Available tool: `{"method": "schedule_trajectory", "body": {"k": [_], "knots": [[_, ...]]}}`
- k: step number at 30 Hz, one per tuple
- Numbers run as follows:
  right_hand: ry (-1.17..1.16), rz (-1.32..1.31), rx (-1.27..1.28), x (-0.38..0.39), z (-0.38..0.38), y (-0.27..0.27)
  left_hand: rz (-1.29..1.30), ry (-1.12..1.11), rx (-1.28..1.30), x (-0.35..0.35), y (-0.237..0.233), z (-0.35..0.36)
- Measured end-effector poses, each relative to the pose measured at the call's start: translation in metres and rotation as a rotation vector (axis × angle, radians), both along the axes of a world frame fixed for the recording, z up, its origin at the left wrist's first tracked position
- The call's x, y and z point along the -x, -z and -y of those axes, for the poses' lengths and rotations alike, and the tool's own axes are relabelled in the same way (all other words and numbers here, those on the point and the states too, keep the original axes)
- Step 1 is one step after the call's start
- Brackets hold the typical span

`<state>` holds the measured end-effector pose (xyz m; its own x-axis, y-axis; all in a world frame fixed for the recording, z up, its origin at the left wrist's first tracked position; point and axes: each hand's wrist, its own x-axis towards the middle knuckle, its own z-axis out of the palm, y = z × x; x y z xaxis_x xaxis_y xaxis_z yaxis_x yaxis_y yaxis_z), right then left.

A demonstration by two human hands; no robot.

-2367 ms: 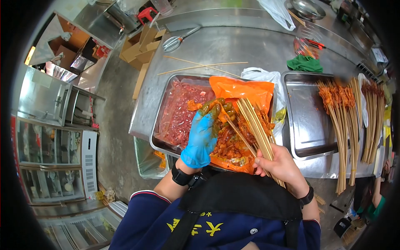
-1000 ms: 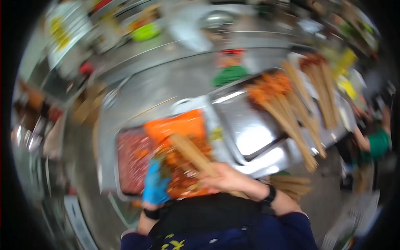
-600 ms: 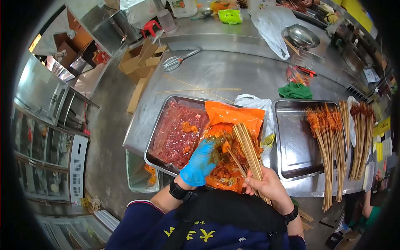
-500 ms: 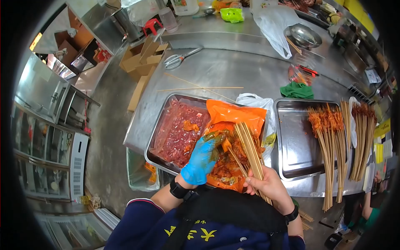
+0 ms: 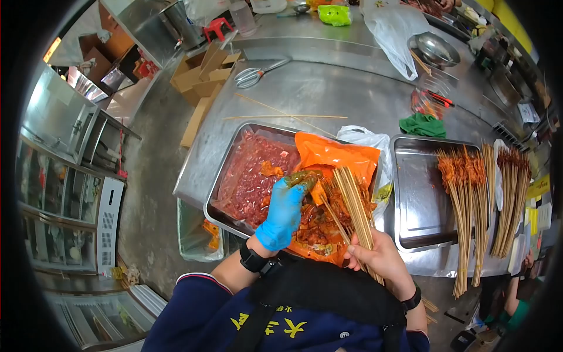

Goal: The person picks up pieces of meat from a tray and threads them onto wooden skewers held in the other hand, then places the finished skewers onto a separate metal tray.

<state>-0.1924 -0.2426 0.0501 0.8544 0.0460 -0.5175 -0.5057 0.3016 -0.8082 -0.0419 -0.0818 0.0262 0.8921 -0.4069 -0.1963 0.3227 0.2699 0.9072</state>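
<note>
The gloved left hand (image 5: 285,210) angles forward, half curled, while the bare right hand (image 5: 378,256) is clenched.

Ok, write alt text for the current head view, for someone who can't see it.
A person's bare right hand holds a bundle of wooden skewers beside their blue-gloved left hand, over a metal tray of meat. Orange-red pieces lie below the hands, darker red meat to their left. To the right, loaded skewers lie across a second tray.

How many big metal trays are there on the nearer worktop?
2. The left tray holds red meat and an orange bag; the right tray is beside it, loaded skewers lying across its right side. Another could be hidden under the far-right skewers.
</note>
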Motion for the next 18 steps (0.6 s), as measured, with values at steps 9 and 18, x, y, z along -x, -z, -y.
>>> {"method": "schedule_trajectory", "body": {"k": [9,18], "knots": [[-0.015,-0.007,-0.008,0.001,0.000,0.000,-0.173,0.213,-0.012,0.003,-0.030,-0.006],[0.010,0.009,0.018,0.003,0.000,0.000,-0.277,0.139,0.076,0.000,-0.005,0.000]]}}
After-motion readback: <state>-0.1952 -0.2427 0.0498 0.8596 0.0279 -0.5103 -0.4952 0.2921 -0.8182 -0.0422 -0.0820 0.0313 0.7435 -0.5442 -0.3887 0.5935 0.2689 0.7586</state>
